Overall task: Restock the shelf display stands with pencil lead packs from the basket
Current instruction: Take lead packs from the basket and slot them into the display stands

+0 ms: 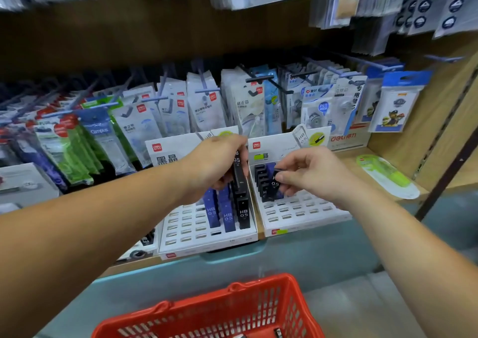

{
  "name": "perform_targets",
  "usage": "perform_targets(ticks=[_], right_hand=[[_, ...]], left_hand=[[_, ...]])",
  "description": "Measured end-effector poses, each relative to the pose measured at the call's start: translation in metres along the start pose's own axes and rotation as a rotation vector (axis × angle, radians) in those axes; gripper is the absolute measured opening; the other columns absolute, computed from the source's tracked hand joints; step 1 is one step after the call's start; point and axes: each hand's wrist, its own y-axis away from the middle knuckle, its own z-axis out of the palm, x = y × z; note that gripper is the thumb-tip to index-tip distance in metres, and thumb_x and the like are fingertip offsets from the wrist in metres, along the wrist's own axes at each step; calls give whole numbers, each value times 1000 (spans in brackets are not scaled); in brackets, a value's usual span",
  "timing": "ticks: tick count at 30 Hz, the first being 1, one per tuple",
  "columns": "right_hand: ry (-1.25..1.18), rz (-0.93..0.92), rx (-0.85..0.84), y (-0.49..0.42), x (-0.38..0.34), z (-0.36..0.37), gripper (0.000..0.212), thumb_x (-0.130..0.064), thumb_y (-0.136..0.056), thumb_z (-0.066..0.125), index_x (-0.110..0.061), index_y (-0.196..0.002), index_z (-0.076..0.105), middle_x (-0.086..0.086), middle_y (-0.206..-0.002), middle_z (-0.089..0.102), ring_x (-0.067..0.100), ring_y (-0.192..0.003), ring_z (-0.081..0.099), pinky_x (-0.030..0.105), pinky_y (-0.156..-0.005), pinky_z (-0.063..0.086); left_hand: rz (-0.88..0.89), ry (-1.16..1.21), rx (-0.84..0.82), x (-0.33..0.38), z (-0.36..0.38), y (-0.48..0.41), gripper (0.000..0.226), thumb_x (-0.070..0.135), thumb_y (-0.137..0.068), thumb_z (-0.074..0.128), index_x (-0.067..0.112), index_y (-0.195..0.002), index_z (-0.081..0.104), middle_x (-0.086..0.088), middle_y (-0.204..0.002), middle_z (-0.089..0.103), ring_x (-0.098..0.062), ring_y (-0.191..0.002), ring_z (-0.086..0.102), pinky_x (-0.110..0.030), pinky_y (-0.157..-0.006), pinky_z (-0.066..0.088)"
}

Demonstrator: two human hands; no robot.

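Two white display stands (207,231) sit side by side on the shelf, the red basket (207,309) at 6 o'clock. Left hand (219,161) clamps black lead packs (239,174) above the left stand. Right hand (307,172) pinches a pack (274,182) over the right stand (305,216), at 3 o'clock of the left.

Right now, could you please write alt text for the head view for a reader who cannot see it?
Two bare hands restock two white stands on a shop shelf: the right hand slots a black lead pack into the right stand, while the left hand holds black packs over the left one. A red basket sits below.
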Motion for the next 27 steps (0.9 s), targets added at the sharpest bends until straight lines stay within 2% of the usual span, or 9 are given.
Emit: perform_targets(ticks=[3, 6, 8, 10, 13, 17, 19, 22, 27], right_hand=[[103, -22, 1, 0, 5, 8, 14, 8, -84, 77, -6, -88, 74, 13, -69, 72, 31, -67, 72, 44, -72, 64], [155, -36, -7, 0, 8, 12, 14, 5, -84, 78, -7, -89, 75, 20, -80, 73, 41, -78, 73, 50, -79, 63], [211, -50, -6, 0, 9, 12, 15, 2, -84, 79, -12, -89, 77, 12, -80, 76, 35, -81, 74, 49, -80, 63], [278, -60, -13, -1, 8, 12, 15, -2, -85, 79, -16, -88, 78, 4, -80, 77, 27, -81, 75, 46, -82, 62], [404, -70, -47, -3, 5, 14, 17, -6, -86, 78, -23, -82, 77, -3, -77, 76, 22, -79, 73, 42, -83, 61], [491, -88, -47, -3, 6, 20, 21, -8, -84, 81, -29, -80, 76, -9, -78, 73, 15, -76, 70, 34, -79, 57], [572, -97, -37, -3, 9, 19, 15, -17, -80, 86, -30, -82, 79, -14, -80, 66, 10, -77, 65, 30, -78, 53], [688, -93, 19, -1, 12, 17, 15, -34, -75, 89, -39, -81, 77, -14, -77, 60, 10, -77, 60, 33, -77, 53], [445, -26, 163, 4, 24, 3, 26, -34, -71, 91, -33, -84, 68, -5, -69, 63, 12, -62, 59, 41, -70, 58]], left_hand=[[-19, 93, -48, -9, -3, 2, 43, 47, -107, 45, 16, -80, 56, -6, -76, 57, -15, -47, 36, -22, -47, 21], [14, 66, -103, -16, -5, 5, 33, 41, -107, 50, 12, -92, 57, -11, -78, 49, -13, -50, 40, -22, -40, 32], [38, 1, -100, -19, -8, 6, 28, 35, -106, 56, 10, -96, 63, -7, -68, 49, -13, -50, 42, -20, -42, 38], [74, -30, -106, -22, -13, 4, 22, 28, -103, 62, 8, -98, 69, -7, -69, 53, -14, -53, 48, -20, -48, 45], [110, -17, -142, -21, -16, 5, 12, 11, -99, 67, 8, -109, 74, -8, -84, 61, -12, -66, 60, -23, -65, 56], [141, -5, -124, -18, -13, 8, 27, -6, -94, 67, 5, -119, 65, -12, -94, 62, -18, -75, 72, -31, -75, 63], [162, -52, -97, -18, -11, 8, 27, -9, -94, 66, 5, -117, 64, -13, -94, 64, -21, -78, 74, -35, -77, 64], [217, -129, -12, -20, -6, 8, 23, -4, -91, 73, 10, -110, 69, -12, -92, 70, -19, -79, 73, -35, -77, 64], [334, -261, 54, -24, 12, 5, 18, 1, -87, 79, 12, -101, 78, -10, -91, 77, -20, -85, 74, -30, -84, 62]])
